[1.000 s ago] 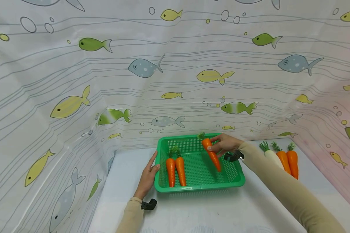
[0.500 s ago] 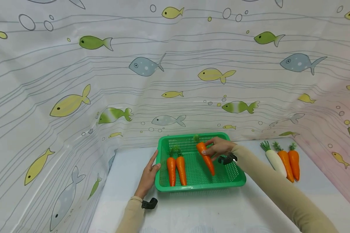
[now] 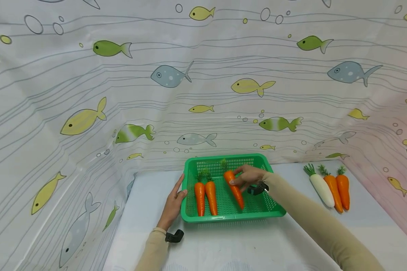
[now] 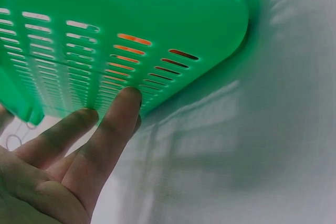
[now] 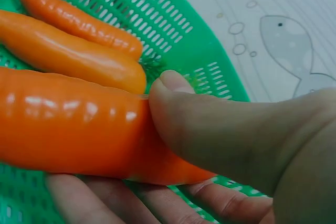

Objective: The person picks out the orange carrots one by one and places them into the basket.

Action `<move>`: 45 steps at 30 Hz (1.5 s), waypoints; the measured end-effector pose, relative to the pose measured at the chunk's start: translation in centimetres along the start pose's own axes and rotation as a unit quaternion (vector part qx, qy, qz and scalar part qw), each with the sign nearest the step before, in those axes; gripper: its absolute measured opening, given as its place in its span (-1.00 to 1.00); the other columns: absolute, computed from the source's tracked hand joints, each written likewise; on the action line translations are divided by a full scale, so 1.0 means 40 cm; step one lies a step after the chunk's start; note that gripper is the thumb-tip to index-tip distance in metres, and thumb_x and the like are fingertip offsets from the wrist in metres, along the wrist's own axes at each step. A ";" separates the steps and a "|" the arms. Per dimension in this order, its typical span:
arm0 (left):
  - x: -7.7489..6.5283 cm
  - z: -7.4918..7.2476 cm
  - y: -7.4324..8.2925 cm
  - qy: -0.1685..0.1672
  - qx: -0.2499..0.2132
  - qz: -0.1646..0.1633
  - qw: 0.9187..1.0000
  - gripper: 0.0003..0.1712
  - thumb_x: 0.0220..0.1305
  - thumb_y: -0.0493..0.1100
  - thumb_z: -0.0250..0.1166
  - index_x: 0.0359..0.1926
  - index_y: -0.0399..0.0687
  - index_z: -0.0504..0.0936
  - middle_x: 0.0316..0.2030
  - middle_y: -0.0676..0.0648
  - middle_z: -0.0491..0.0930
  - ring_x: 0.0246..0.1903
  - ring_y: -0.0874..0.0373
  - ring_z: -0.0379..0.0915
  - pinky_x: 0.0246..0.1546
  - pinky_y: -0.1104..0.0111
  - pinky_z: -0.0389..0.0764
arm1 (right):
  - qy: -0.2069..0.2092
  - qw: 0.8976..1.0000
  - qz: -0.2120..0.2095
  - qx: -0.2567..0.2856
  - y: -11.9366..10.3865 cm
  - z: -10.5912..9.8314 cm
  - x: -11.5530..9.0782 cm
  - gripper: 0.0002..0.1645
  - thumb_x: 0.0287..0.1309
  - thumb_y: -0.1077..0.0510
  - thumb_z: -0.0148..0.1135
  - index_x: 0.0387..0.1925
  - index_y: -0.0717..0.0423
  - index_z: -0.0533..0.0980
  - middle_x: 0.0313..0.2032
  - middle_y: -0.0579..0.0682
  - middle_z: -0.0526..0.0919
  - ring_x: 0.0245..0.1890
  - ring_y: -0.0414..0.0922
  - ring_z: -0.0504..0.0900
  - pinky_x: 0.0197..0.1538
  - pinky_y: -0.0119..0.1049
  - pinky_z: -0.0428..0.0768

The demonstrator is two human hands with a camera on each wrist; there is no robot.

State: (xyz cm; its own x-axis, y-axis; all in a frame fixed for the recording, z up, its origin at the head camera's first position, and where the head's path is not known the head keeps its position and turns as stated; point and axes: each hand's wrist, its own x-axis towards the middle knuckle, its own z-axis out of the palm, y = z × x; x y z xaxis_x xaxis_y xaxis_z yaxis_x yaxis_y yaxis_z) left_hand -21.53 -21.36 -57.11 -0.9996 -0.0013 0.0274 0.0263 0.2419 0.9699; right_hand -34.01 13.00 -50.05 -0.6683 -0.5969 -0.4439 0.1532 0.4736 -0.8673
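My right hand (image 3: 247,176) grips an orange carrot (image 3: 235,190) over the inside of a green slotted basket (image 3: 234,218). In the right wrist view the thumb lies across the held carrot (image 5: 79,127) and the fingers curl beneath it. Two more carrots, one on the far left (image 3: 199,197) and one beside it (image 3: 211,197), lie side by side in the basket's left part, leafy tops to the back. Against the basket's left side rests my left hand (image 3: 171,205). Its extended fingers touch the slotted wall (image 4: 152,19) in the left wrist view.
To the right of the basket, a white radish (image 3: 322,190) and two carrots, the nearer one (image 3: 333,192) and the outer one (image 3: 342,191), lie on the pale table (image 3: 224,248). A fish-patterned curtain (image 3: 203,90) hangs behind and at both sides.
My right hand has moved left and lower with its carrot, toward the two carrots in the basket. The left hand stays at the basket's side.
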 end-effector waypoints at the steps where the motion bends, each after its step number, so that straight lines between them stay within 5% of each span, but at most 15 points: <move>1: 0.000 0.000 0.000 -0.001 -0.002 0.000 1.000 -0.31 0.66 0.09 0.06 0.67 0.55 0.11 0.39 -0.33 0.54 0.14 -0.15 0.66 0.00 0.19 0.62 | 0.000 1.000 0.002 0.001 0.002 0.003 0.003 -0.07 0.40 0.17 0.38 0.54 0.53 0.12 0.06 0.36 0.71 -0.11 0.08 0.82 0.03 0.07 0.76; 13: -0.001 -0.001 0.001 -0.002 -0.016 -0.005 1.000 -0.32 0.66 0.10 0.08 0.66 0.57 0.12 0.33 -0.34 0.60 -0.06 -0.07 0.70 -0.13 0.20 0.66 | -0.013 1.000 0.012 0.003 0.019 0.030 0.034 -0.02 0.40 0.18 0.38 0.56 0.54 0.06 0.05 0.37 0.72 -0.09 0.13 0.82 -0.01 0.02 0.77; 27: -0.004 0.002 -0.001 0.002 -0.010 -0.003 1.000 -0.31 0.66 0.10 0.07 0.67 0.53 0.12 0.35 -0.35 0.58 0.15 -0.14 0.66 -0.05 0.20 0.64 | -0.002 0.999 0.033 0.021 0.029 0.065 0.065 0.02 0.40 0.15 0.38 0.56 0.54 0.02 0.06 0.36 0.71 -0.06 0.16 0.81 0.02 0.01 0.77; 39: -0.001 -0.001 -0.002 0.002 -0.006 0.005 1.000 -0.31 0.66 0.11 0.07 0.67 0.52 0.12 0.34 -0.33 0.58 0.10 -0.14 0.69 -0.09 0.21 0.65 | 0.021 0.998 0.034 0.057 0.026 0.096 0.079 0.05 0.34 0.13 0.43 0.54 0.50 0.02 0.05 0.36 0.70 -0.05 0.13 0.80 0.05 0.06 0.75; 45: -0.002 0.002 -0.006 0.000 -0.006 0.003 1.000 -0.31 0.65 0.12 0.08 0.66 0.57 0.12 0.35 -0.33 0.57 0.11 -0.15 0.68 -0.06 0.21 0.65 | 0.017 0.998 0.029 0.046 0.025 0.104 0.081 -0.16 0.35 0.14 0.42 0.42 0.47 0.21 0.04 0.33 0.70 -0.04 0.12 0.79 0.07 0.05 0.75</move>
State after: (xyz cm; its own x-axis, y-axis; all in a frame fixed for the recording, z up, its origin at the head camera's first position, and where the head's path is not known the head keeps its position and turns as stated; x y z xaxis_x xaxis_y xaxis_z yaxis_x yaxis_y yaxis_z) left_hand -21.46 -21.35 -57.35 -0.9995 -0.0003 0.0324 0.0315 0.2294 0.9728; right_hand -32.99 8.85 -53.29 -0.6811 -0.5468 -0.4870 0.2570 0.4443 -0.8582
